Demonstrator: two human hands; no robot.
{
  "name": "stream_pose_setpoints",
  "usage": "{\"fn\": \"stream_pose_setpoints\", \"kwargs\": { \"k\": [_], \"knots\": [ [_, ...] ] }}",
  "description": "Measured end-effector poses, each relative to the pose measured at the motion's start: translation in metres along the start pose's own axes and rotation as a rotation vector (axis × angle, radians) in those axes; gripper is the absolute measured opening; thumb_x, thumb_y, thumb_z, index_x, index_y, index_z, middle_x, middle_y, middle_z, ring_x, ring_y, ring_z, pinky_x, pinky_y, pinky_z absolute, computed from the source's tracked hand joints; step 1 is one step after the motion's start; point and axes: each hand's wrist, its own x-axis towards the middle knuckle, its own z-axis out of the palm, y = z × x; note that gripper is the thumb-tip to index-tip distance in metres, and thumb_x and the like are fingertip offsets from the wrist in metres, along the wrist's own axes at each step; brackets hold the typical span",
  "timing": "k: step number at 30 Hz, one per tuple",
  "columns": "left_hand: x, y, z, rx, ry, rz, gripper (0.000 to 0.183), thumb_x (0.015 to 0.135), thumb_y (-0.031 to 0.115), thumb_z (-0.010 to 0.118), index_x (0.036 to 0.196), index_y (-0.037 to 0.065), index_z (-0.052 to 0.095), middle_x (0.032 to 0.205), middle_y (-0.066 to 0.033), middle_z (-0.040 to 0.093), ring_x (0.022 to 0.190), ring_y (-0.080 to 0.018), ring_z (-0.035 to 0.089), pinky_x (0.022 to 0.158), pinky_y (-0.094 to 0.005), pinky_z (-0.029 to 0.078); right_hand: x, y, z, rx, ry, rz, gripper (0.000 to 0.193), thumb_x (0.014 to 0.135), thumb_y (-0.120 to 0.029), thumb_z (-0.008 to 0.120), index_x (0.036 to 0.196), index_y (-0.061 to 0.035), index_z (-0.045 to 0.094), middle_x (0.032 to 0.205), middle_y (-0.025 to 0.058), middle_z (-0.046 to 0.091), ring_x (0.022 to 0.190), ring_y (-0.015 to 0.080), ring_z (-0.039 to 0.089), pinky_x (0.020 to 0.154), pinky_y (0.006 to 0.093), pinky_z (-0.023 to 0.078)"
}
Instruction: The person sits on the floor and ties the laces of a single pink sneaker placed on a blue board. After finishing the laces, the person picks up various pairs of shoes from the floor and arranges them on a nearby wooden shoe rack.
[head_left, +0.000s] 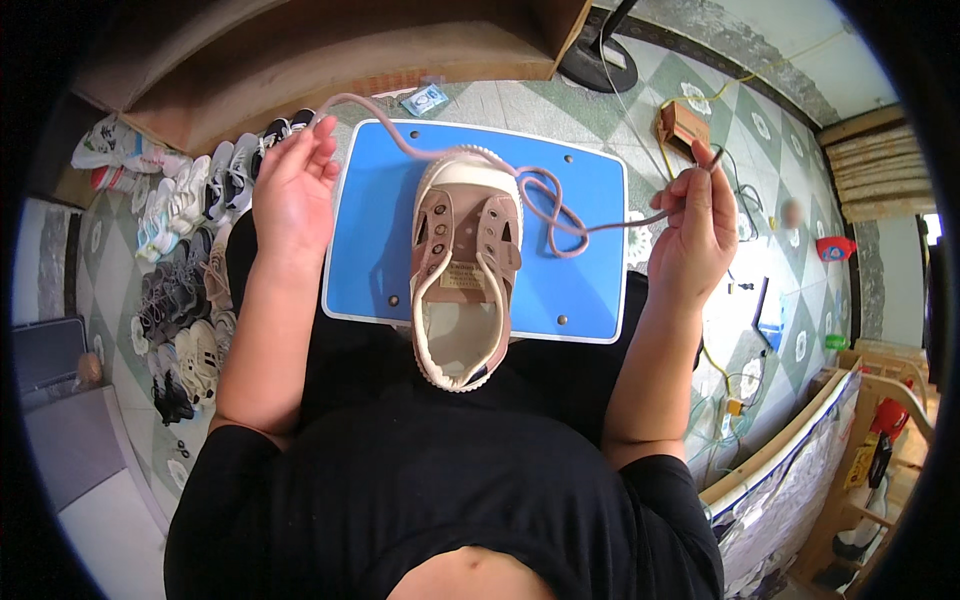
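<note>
A dusty-pink sneaker (pixel 466 215) with a cream toe cap and sole sits on a blue board (pixel 370 230) with a white rim, over my lap. Its toe points away from me, and the eyelets I can see have no lace through them. One long pinkish-brown shoelace (pixel 555 205) runs across the toe and falls in loose loops on the board to its right. My left hand (pixel 295 195), raised at the board's far left corner, is closed on one stretch of the lace. Right of the board, my right hand (pixel 698 225) pinches the lace close to its dark tip.
Rows of shoes (pixel 185 265) line the tiled floor at left. A wooden shelf (pixel 340 60) stands beyond the board, with a small blue-white packet (pixel 425 99) before it. To the right are a brown box (pixel 683 125), cables and a wooden rack (pixel 870 450).
</note>
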Motion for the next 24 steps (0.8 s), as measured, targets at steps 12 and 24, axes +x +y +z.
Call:
{"fn": "stream_pose_setpoints", "kwargs": {
  "k": [12,24],
  "knots": [
    [-0.05,-0.019,0.037,0.763,-0.718,0.237,0.019,0.085,-0.003,0.048,0.095,0.0,0.065,0.091,-0.0065,0.06,0.086,-0.0131,0.057,0.076,-0.0241,0.044,-0.021,0.013,0.03,-0.858,-0.678,-0.34,0.01,0.078,-0.008,0.062,0.088,-0.0082,0.064,0.08,0.0084,0.061,0.073,0.0273,0.06,0.063,0.0345,0.049],
    [-0.054,-0.059,0.042,0.91,-0.466,0.386,0.039,0.082,0.004,0.064,0.117,-0.003,0.048,0.089,-0.0032,0.05,0.065,-0.0053,0.049,0.059,-0.0192,0.043,-0.027,0.019,0.032,-0.876,-0.528,-0.354,0.009,0.074,-0.01,0.063,0.082,-0.0091,0.062,0.078,0.0063,0.058,0.073,0.027,0.058,0.061,0.0363,0.048]
  ]
}}
